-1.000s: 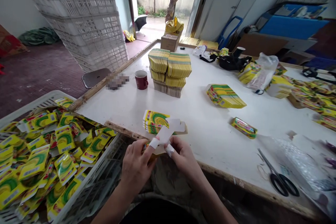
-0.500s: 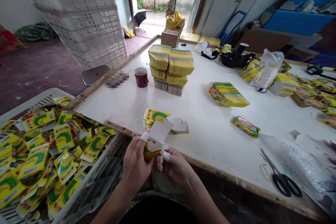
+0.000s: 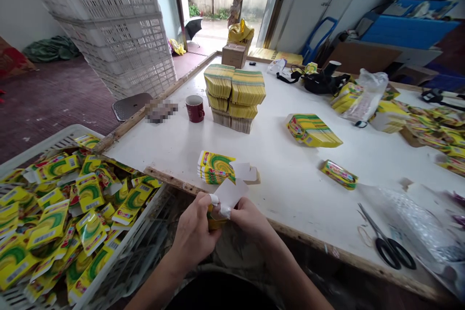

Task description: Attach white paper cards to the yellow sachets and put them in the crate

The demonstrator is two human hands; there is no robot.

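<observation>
Over the table's front edge, my left hand (image 3: 198, 227) is wrapped round a small yellow cardboard box (image 3: 217, 224) whose white end flaps stand up. My right hand (image 3: 249, 218) pinches at the box's open end, by the flaps; its fingertips are partly hidden. White wrapping shows on fingers of both hands. Just beyond them lies a short stack of flat yellow-green boxes (image 3: 217, 167), with white flaps of one box sticking out to the right.
At left stands a crate (image 3: 109, 271) heaped with yellow boxes. On the table are a maroon mug (image 3: 195, 109), stacked flat cartons (image 3: 234, 92), a fanned carton bundle (image 3: 314, 131), a single filled-looking box (image 3: 339, 174), scissors (image 3: 388, 244) and bubble wrap (image 3: 417, 223).
My right hand has moved up from beneath the box to its flaps. The box has shifted slightly right, and its large white flap has tilted lower.
</observation>
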